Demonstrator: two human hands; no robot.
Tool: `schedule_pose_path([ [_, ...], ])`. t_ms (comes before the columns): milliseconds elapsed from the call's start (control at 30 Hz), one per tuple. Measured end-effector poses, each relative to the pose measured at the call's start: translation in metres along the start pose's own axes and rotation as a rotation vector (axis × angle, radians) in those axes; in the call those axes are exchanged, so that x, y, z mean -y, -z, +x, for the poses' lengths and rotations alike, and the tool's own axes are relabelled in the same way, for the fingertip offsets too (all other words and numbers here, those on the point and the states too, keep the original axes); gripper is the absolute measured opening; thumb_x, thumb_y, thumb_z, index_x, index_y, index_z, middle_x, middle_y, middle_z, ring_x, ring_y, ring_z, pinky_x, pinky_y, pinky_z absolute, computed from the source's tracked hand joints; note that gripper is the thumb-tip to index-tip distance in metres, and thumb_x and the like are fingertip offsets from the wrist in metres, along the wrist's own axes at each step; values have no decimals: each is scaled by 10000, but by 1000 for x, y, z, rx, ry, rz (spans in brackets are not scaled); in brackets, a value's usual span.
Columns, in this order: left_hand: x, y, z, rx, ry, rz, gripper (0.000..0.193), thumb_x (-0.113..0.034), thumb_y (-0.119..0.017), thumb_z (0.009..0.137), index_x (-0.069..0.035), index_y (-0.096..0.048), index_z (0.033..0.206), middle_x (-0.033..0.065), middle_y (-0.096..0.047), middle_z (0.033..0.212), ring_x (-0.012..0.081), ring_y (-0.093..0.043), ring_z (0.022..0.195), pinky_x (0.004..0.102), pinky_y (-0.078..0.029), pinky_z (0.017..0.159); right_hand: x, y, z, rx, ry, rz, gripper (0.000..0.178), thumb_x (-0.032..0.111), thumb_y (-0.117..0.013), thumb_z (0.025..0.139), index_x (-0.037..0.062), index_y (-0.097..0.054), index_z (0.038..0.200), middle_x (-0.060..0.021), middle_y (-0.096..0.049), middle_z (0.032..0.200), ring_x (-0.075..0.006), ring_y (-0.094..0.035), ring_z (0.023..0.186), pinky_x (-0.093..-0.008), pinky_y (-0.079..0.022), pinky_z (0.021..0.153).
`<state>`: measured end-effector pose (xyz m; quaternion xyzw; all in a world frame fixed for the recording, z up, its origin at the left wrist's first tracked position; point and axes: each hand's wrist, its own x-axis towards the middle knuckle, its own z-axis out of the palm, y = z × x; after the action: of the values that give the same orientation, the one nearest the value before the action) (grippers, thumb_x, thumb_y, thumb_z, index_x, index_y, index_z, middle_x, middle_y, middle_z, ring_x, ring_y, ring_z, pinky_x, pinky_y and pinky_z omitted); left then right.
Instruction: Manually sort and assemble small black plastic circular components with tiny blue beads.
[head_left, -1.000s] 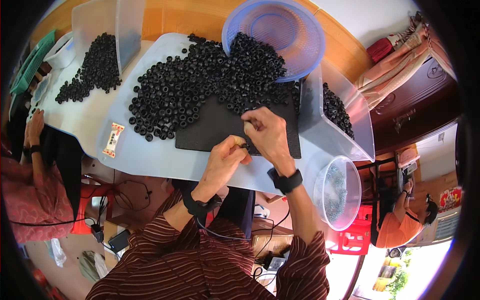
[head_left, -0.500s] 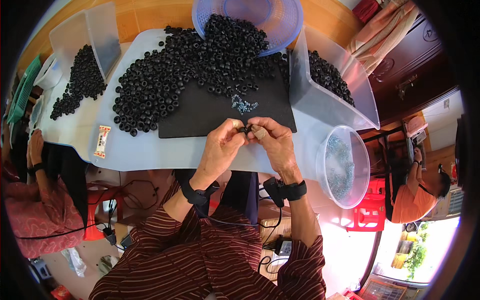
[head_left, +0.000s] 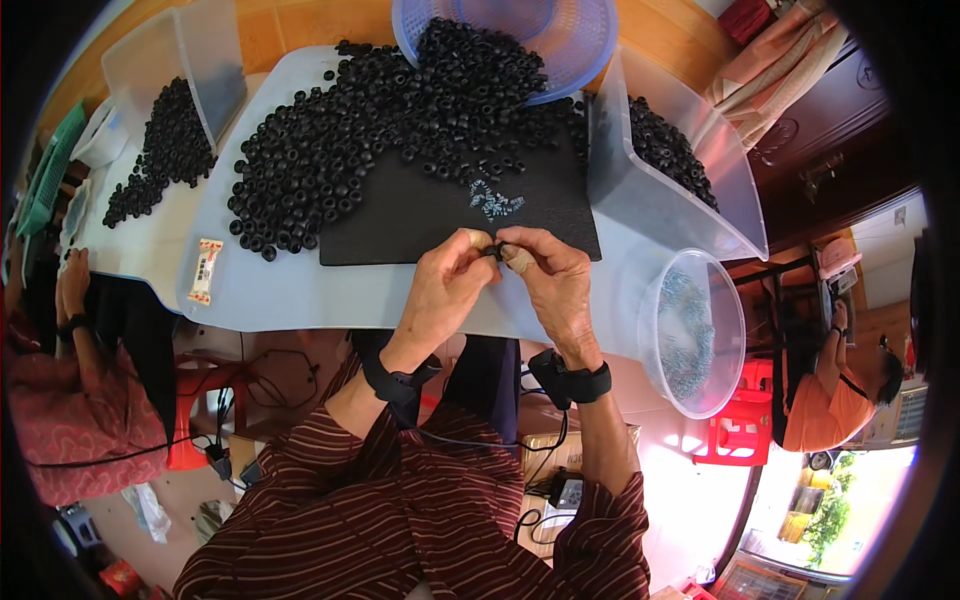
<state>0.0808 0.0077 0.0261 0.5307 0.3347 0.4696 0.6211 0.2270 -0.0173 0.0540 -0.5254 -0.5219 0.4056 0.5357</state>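
Observation:
My left hand and my right hand meet just past the front edge of a black mat. The fingertips of both pinch a small black round part, mostly covered by the fingers. Tape is wrapped around a right fingertip. Beyond my hands, a little heap of tiny pale-blue shiny pieces lies on the mat. A large pile of black round parts with holes spreads across the mat and the pale table.
A purple-blue basket tips over the pile. A clear bin of black parts stands right, with a round tub of tiny pieces nearer. Left are a wrapped snack, another clear bin and a person's hand.
The view has shifted slightly, so the table sits a little higher in the picture. Both hands stay together with the black part, their fingers having moved only slightly.

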Motion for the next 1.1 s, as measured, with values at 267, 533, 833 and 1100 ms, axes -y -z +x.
schedule_pose_path([
  [267,4,13,4,76,-14,-114,188,-76,-540,905,22,-606,1052,32,-648,804,68,-574,758,208,-439,685,-2,-6,0,11,25,37,198,-43,-617,870,-4,-681,1053,-42,-656,962,-94,-610,843,-222,-500,763],
  [533,-6,13,3,92,42,-235,208,-78,-539,921,26,-625,1079,36,-661,879,90,-600,814,230,-481,782,2,-8,-1,53,161,-34,318,-97,-598,834,8,-655,1128,-71,-615,1057,-117,-599,908,-236,-498,807],
  [833,-14,19,2,127,255,-434,118,-88,-575,907,-12,-654,949,16,-651,877,65,-583,803,210,-473,768,-6,-17,-10,0,207,-187,433,-75,-660,730,21,-648,1152,-72,-609,1070,-118,-604,834,-251,-507,787],
  [1100,1,22,7,168,237,-344,116,-86,-545,940,-18,-637,959,1,-638,911,67,-602,845,210,-497,801,-9,-29,-14,-184,350,-486,414,-65,-662,699,21,-653,1104,-113,-641,1035,-214,-620,834,-305,-519,765],
])
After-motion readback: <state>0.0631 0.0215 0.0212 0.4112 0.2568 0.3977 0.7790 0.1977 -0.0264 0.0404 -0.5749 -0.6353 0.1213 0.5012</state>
